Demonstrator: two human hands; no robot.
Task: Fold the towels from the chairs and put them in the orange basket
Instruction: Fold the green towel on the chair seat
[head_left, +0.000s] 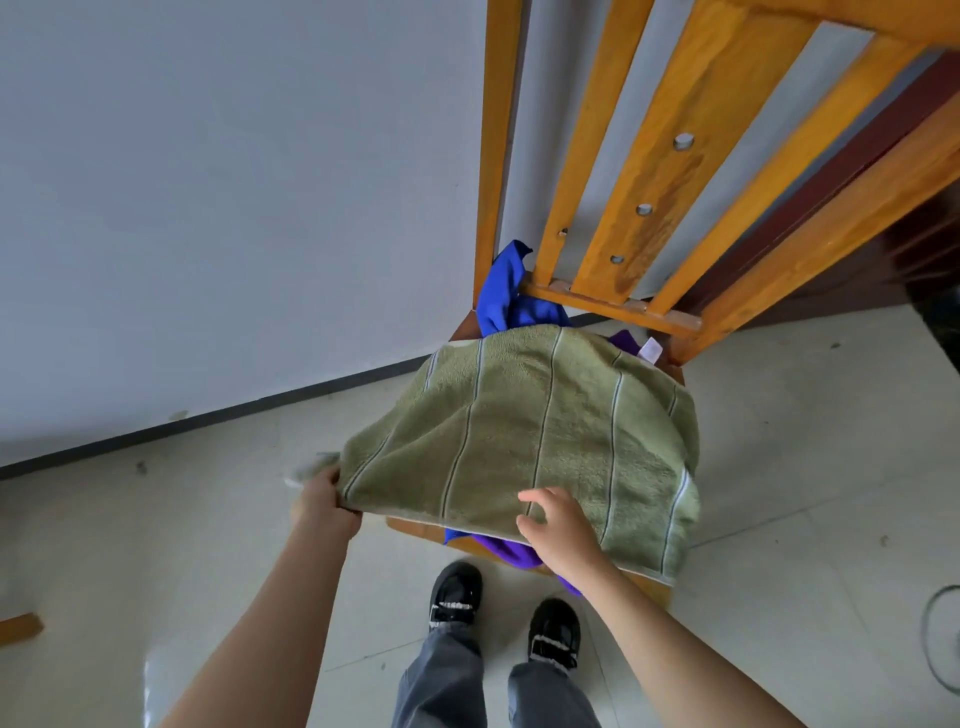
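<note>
To fold well, both near corners of the towel (519, 431) should be held before lifting, so the edges meet straight. The left hand (324, 501) grips the near left corner, its fingers closed on the cloth. The right hand (558, 530) is over the near edge, fingers loose and open, holding nothing; I think it should take the right corner. The towel is green with thin pale stripes and lies spread on the chair (644, 171) seat, over a blue towel (498, 296) and a purple towel (506, 553).
</note>
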